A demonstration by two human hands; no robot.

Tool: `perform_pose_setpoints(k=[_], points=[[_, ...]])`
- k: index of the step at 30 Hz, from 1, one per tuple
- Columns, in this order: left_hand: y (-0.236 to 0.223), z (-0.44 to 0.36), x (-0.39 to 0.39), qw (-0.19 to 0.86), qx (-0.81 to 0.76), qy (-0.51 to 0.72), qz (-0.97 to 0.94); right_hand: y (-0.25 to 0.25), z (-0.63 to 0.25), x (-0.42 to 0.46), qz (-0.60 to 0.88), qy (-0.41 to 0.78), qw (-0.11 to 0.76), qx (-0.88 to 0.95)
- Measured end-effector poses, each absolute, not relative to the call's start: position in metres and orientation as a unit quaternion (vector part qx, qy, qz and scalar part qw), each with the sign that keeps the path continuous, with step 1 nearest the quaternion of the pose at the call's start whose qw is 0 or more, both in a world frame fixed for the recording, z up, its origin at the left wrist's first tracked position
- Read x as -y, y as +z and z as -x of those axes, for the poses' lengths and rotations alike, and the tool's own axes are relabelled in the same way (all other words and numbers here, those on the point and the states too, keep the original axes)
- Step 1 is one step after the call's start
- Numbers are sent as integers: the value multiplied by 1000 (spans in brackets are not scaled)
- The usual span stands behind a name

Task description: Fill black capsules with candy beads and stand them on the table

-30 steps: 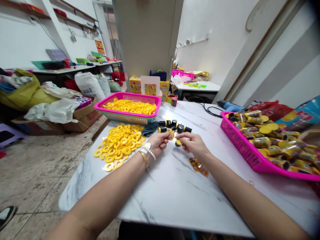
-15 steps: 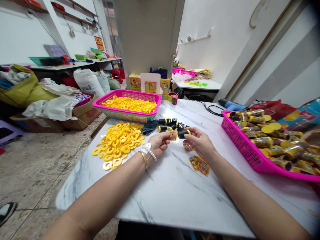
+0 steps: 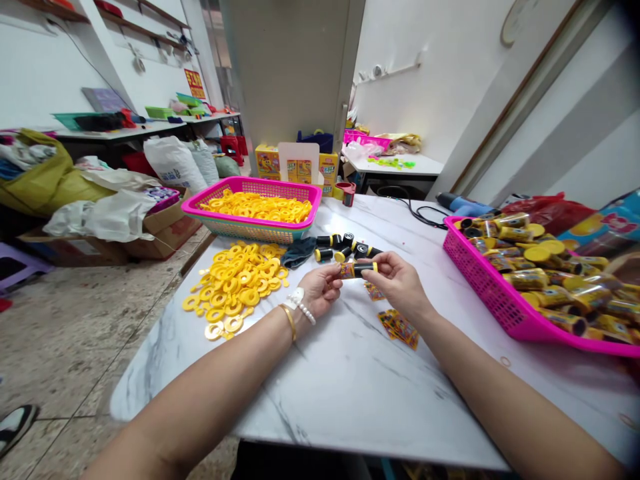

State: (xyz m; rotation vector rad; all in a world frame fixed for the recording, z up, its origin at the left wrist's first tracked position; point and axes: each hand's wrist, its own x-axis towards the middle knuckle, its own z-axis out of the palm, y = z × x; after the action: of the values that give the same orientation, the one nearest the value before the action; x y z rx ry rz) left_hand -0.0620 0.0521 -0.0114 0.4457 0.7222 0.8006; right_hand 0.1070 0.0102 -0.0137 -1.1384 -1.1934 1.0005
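Note:
My left hand (image 3: 320, 288) pinches a small yellow printed sleeve (image 3: 346, 270) between thumb and fingers. A black cylinder with a yellow end (image 3: 364, 268) is in the fingertips of my right hand (image 3: 403, 283). The cylinder's left end meets the sleeve; whether it has entered cannot be made out. Below the right hand lie a few flat printed sleeves (image 3: 399, 328), with another sleeve (image 3: 373, 291) partly hidden by the fingers. Just beyond the hands, several black cylinders (image 3: 324, 255) with yellow ends lie or stand on the marble-patterned table (image 3: 320, 387).
Yellow ring-shaped pieces (image 3: 240, 283) lie heaped left of a dark cloth (image 3: 299, 253). Behind them stands a pink-rimmed basket (image 3: 250, 217) of similar pieces. At right, a pink basket (image 3: 480, 287) holds wrapped cylinders. Yellow boxes (image 3: 327, 170) and a black cable (image 3: 425, 217) are farther back.
The black cylinder in my right hand has turned level and come against the sleeve in my left hand. The left hand has hardly moved. The view has shifted slightly.

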Motion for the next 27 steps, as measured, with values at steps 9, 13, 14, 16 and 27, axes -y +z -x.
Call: perform_pose_setpoints(k=[9, 13, 14, 16, 27], points=[[-9, 63, -50, 835, -334, 375, -224, -9, -110, 0, 516, 277, 525, 617], [-6, 64, -52, 837, -348, 366, -212, -8, -113, 2, 475, 260, 491, 683], [-6, 64, -52, 838, -348, 364, -210, -9, -114, 1, 465, 273, 494, 682], [-7, 64, -52, 842, -345, 360, -208, -11, -115, 0, 460, 307, 507, 662], [-16, 64, -52, 843, -300, 389, -221, -7, -122, 3, 507, 265, 453, 683]])
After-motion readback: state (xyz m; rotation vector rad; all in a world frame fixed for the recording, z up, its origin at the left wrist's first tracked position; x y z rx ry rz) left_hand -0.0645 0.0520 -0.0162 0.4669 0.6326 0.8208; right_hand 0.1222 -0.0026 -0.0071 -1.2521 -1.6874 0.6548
